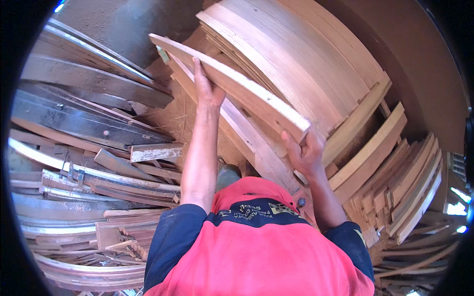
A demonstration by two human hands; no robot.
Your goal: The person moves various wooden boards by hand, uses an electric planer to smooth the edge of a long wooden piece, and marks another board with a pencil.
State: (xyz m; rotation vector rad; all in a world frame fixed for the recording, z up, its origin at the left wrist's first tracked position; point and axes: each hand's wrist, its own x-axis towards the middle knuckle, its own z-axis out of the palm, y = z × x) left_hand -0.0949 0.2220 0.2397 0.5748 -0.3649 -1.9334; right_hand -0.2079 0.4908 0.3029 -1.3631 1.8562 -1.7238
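I hold a long, narrow wooden board (252,91) with a pale upper edge, tilted down from upper left to lower right. My left hand (207,90) grips it toward its far end, with the thumb up along its side. My right hand (305,153) is closed on its nearer, right end. Behind and below the board lies a pinkish plank (261,163) on lighter timber, over a floor with wood dust and shavings (174,118).
A stack of wide, pale panels (286,47) stands beyond the board. At the right are yellowish planks (370,153) and piled offcuts (410,192). Dusty dark beams (84,118) and layered strips of timber (89,266) crowd the left side. A brown wall (419,59) rises at the upper right.
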